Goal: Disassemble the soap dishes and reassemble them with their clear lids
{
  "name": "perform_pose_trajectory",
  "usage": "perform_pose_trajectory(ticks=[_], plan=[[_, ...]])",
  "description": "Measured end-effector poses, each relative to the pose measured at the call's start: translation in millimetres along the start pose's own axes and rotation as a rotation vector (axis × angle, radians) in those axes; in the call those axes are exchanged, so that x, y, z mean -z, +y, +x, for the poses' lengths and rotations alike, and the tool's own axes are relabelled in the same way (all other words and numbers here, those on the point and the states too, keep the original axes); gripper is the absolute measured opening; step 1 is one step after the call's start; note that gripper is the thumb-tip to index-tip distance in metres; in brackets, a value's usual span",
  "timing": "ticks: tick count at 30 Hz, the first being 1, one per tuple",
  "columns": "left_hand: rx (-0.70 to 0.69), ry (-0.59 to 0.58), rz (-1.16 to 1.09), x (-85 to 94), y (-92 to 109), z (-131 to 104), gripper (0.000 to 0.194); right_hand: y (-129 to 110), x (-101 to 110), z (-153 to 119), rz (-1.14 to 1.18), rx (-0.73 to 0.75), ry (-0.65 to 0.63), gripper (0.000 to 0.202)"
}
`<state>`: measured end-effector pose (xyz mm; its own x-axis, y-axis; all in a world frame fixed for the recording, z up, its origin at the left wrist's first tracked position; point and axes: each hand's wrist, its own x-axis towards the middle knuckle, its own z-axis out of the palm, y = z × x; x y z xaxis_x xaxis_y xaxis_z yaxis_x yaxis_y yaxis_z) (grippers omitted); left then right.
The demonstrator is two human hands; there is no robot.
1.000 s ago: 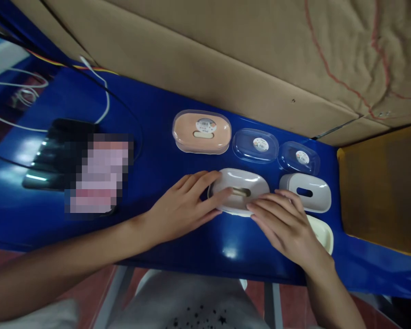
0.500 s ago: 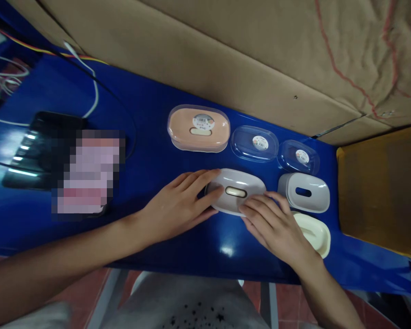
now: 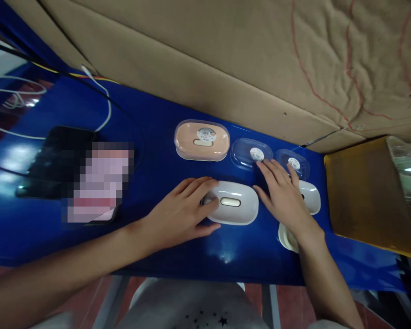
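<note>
A white oval soap dish (image 3: 241,214), with a cream strip in its middle slot, sits on the blue table. My left hand (image 3: 181,208) holds its left end, fingers at the far rim and thumb along the near side. My right hand (image 3: 282,192) is open, fingers spread and apart from the dish. Its fingertips are at the near edge of a clear plastic lid (image 3: 243,153) with a round sticker; contact is unclear. Beyond them lies a second clear lid (image 3: 303,169). Under the right hand and forearm, a white slotted piece (image 3: 313,198) and a cream tray (image 3: 286,237) are partly hidden.
A peach soap dish (image 3: 185,137) under a clear cover stands behind my left hand. Left are a phone (image 3: 99,183) with blurred screen, a black device (image 3: 58,155) and cables. Cardboard (image 3: 192,73) walls the back. A brown box (image 3: 359,196) stands right.
My right hand has let go of the white soap dish's right end and moved up and right towards the clear lids, its fingers spreading. My left hand stays on the dish. The view has shifted slightly.
</note>
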<state>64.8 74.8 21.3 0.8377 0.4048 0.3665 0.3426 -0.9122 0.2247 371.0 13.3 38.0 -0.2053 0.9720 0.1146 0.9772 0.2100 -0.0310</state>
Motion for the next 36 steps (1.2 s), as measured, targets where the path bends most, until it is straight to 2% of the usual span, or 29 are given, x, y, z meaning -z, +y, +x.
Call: perform_pose_trajectory(ticks=[4, 8, 12, 15, 19, 25, 29, 36], plan=[[-0.026, -0.027, 0.004, 2.9, 0.4, -2.4, 0.036, 1.9, 0.5, -9.4, 0.000, -0.031, 0.065, 0.069], [-0.047, -0.055, -0.024, 4.1, 1.7, -3.4, 0.040, 4.4, -0.7, -15.5, 0.036, -0.035, 0.005, 0.071], [0.020, -0.051, -0.067, 2.3, 1.9, -2.4, 0.060, 9.8, 7.5, -17.1, 0.155, -0.017, 0.030, 0.063], [0.080, -0.031, -0.084, 0.2, 0.7, -1.6, 0.068, 12.3, 16.4, -19.5, 0.281, 0.002, 0.057, 0.062], [0.138, 0.006, -0.137, -4.8, -2.0, -2.3, 0.079, 0.5, 19.2, -21.0, 0.383, 0.118, -0.003, 0.056], [0.155, 0.077, -0.265, -14.3, -4.7, -6.8, 0.096, -33.2, 14.6, -21.0, 0.293, 0.314, 0.008, 0.051], [0.163, 0.060, -0.286, -15.4, -5.2, -7.8, 0.099, -41.1, 16.5, -22.6, 0.220, 0.340, 0.025, 0.051], [0.174, 0.037, -0.279, -11.7, -4.4, -6.1, 0.092, -45.0, 19.9, -21.7, 0.135, 0.351, 0.028, 0.051]])
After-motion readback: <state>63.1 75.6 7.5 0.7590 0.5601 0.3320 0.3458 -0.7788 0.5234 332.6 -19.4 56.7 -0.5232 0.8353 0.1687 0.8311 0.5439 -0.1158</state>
